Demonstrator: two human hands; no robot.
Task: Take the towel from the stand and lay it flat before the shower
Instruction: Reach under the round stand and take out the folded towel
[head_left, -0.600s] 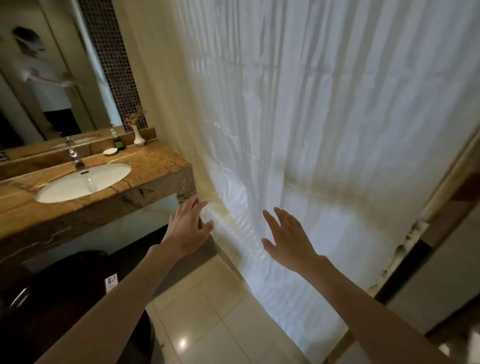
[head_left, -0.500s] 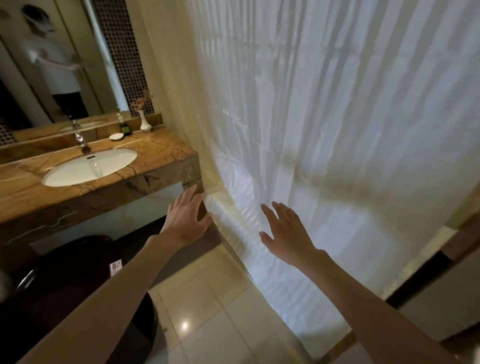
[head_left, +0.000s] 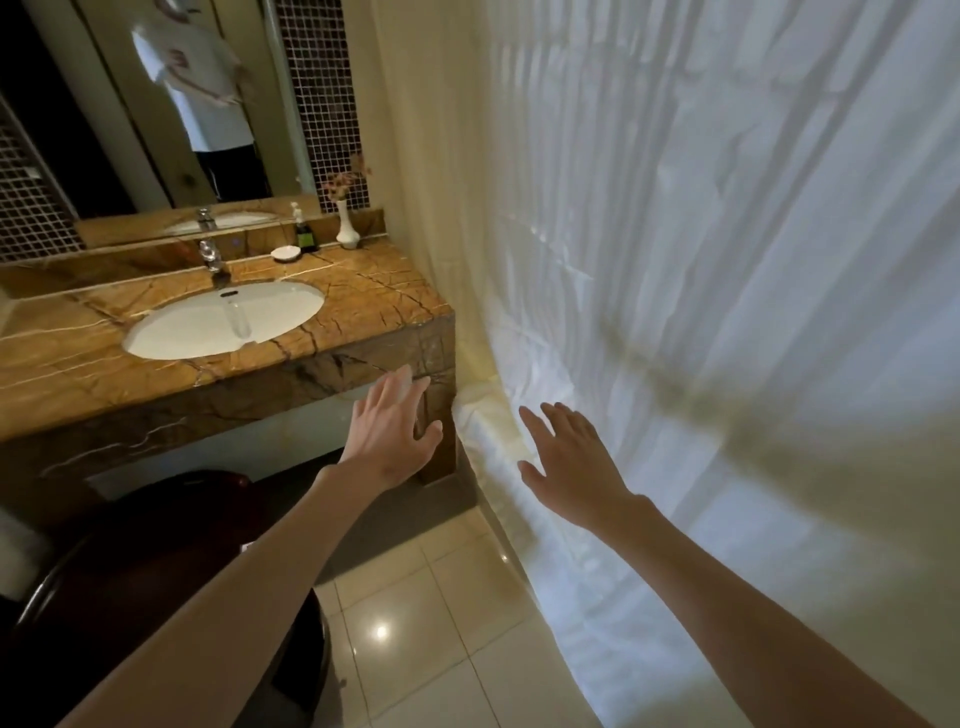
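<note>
A white shower curtain (head_left: 675, 260) hangs along the right and reaches down to the tub edge (head_left: 488, 415). My left hand (head_left: 392, 431) is stretched forward with straight, spread fingers in front of the corner of the marble vanity (head_left: 363, 322). My right hand (head_left: 571, 457) reaches out beside it, fingers straight, close to the lower part of the curtain. Neither hand holds anything. No towel or towel stand shows in this view.
A white sink (head_left: 223, 319) with a tap (head_left: 210, 254) sits in the vanity; a soap dish (head_left: 285, 253), dark bottle (head_left: 306, 231) and white vase (head_left: 347, 228) stand at its back. A dark round seat (head_left: 156, 571) is at lower left. Glossy beige floor tiles (head_left: 415, 623) lie below.
The view has swung left, bringing the vanity and mirror more into the frame. Both hands stay outstretched and open, now nearer the vanity corner and curtain bottom.
</note>
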